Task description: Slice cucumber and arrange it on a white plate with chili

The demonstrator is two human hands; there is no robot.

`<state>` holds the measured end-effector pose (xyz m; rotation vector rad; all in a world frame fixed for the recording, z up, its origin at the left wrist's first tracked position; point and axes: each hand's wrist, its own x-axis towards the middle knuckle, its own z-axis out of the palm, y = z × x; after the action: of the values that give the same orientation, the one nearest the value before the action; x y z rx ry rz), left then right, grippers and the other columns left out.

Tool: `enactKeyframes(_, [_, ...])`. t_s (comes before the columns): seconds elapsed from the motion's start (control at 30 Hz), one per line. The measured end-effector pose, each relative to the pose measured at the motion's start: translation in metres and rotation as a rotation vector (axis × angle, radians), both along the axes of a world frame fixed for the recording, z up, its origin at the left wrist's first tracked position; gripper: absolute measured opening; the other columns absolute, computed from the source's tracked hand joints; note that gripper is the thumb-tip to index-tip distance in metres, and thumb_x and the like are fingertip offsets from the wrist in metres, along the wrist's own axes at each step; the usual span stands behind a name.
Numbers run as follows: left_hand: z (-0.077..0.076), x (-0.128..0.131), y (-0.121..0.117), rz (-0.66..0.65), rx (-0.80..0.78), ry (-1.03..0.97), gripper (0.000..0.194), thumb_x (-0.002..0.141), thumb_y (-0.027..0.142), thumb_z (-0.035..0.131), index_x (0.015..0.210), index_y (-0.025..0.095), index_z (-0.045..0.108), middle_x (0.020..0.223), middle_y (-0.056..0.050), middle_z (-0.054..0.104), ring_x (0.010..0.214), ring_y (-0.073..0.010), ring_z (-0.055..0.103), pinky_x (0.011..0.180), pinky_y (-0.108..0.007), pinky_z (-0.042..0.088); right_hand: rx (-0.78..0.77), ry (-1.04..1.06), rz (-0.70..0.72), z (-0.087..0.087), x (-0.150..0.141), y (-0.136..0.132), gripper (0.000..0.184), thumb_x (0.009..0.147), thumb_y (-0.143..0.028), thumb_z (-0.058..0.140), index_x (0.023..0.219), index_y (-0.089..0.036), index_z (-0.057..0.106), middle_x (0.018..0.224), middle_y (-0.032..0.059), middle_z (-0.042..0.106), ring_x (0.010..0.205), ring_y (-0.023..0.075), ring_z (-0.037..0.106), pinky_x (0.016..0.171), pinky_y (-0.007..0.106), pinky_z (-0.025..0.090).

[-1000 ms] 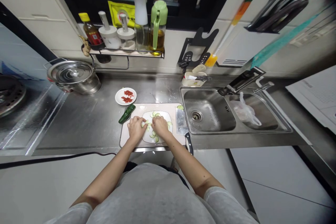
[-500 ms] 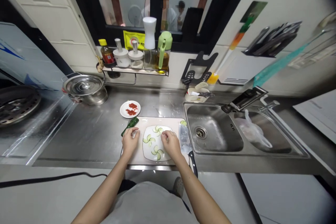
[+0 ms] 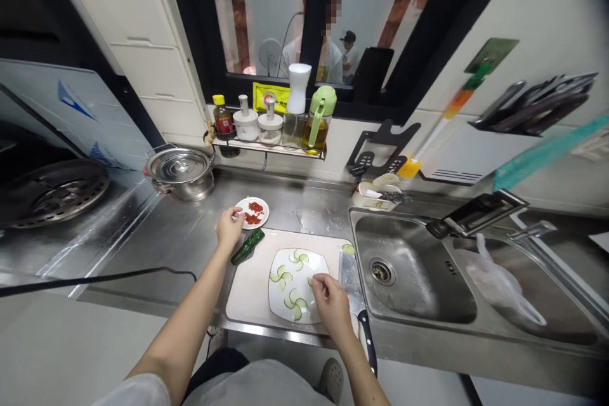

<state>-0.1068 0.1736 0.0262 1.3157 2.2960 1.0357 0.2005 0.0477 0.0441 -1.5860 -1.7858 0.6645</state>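
My left hand [image 3: 229,228] is at the left rim of a small white plate [image 3: 262,206]. Its thumb and fingers are drawn together there; I cannot make out what lies between them. Chopped red bits [image 3: 253,210] lie on that plate. My right hand [image 3: 333,307] curls in a pinch over the right side of a square white plate [image 3: 280,301], its fingertips beside a thin green slice [image 3: 310,281]. Cucumber slices [image 3: 295,304] form several pinwheels on this plate, which rests on a pale cutting board [image 3: 245,295]. A dark green cucumber piece [image 3: 248,246] lies at the board's left edge.
A knife [image 3: 349,276] lies along the board's right side, with a cucumber end [image 3: 349,248] near its tip. The double sink [image 3: 413,266] is on the right, and a lidded steel pot [image 3: 183,174] stands at the back left. Seasoning bottles fill a wall shelf [image 3: 271,147].
My left hand has moved from the board up to the small plate. My right hand stays by the square plate's right side. The view has shifted, so the counter appears lower and further right.
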Motion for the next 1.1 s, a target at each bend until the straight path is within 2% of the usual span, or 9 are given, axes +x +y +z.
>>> enactKeyframes(0.23, [-0.015, 0.017, 0.050, -0.093, -0.219, 0.171, 0.024, 0.079, 0.027, 0.053, 0.096, 0.028, 0.070, 0.103, -0.006, 0.069, 0.097, -0.0237, 0.060, 0.086, -0.039, 0.039, -0.012, 0.026, 0.001, -0.005, -0.005, -0.002, 0.031, 0.090, -0.044, 0.043, 0.082, -0.022, 0.063, 0.080, 0.0078, 0.067, 0.070, 0.0203, 0.058, 0.066, 0.031, 0.044])
enactKeyframes(0.43, [-0.023, 0.016, 0.076, -0.197, -0.303, 0.338, 0.030, 0.083, 0.024, 0.050, 0.101, 0.031, 0.071, 0.112, -0.007, 0.067, 0.106, -0.0253, 0.057, 0.090, -0.040, 0.038, -0.069, 0.023, -0.015, -0.008, 0.002, -0.008, 0.036, 0.090, -0.048, 0.042, 0.085, -0.020, 0.065, 0.080, 0.0077, 0.067, 0.071, 0.0204, 0.057, 0.067, 0.032, 0.045])
enactKeyframes(0.57, [-0.030, 0.014, 0.081, -0.257, -0.327, 0.425, 0.029, 0.082, 0.024, 0.051, 0.100, 0.031, 0.072, 0.113, -0.007, 0.066, 0.108, -0.0267, 0.056, 0.091, -0.041, 0.037, -0.074, 0.020, -0.035, -0.013, 0.006, -0.011, 0.035, 0.090, -0.046, 0.042, 0.087, -0.019, 0.065, 0.080, 0.0079, 0.067, 0.071, 0.0204, 0.058, 0.067, 0.032, 0.045])
enactKeyframes(0.73, [-0.038, 0.013, 0.082, -0.240, -0.337, 0.404, 0.026, 0.081, 0.027, 0.052, 0.097, 0.029, 0.072, 0.110, -0.007, 0.067, 0.105, -0.0271, 0.057, 0.088, -0.040, 0.039, -0.065, 0.015, -0.032, -0.017, 0.010, -0.009, 0.033, 0.090, -0.043, 0.044, 0.086, -0.019, 0.065, 0.079, 0.0072, 0.067, 0.071, 0.0201, 0.058, 0.067, 0.031, 0.044])
enactKeyframes(0.9, [-0.039, 0.013, 0.079, -0.201, -0.333, 0.381, 0.030, 0.085, 0.032, 0.044, 0.095, 0.028, 0.072, 0.108, -0.009, 0.068, 0.103, -0.0283, 0.059, 0.085, -0.041, 0.041, -0.064, 0.005, -0.040, -0.017, 0.011, -0.007, 0.031, 0.090, -0.041, 0.043, 0.085, -0.019, 0.065, 0.081, 0.0069, 0.068, 0.072, 0.0196, 0.059, 0.068, 0.031, 0.044])
enactKeyframes(1.1, [-0.038, 0.006, 0.072, -0.196, -0.354, 0.363, 0.030, 0.077, 0.023, 0.053, 0.101, 0.030, 0.070, 0.114, -0.007, 0.066, 0.103, -0.0271, 0.059, 0.086, -0.040, 0.041, -0.062, 0.000, -0.022, -0.017, 0.009, -0.005, 0.030, 0.090, -0.039, 0.044, 0.084, -0.019, 0.065, 0.081, 0.0071, 0.068, 0.072, 0.0196, 0.059, 0.067, 0.030, 0.044])
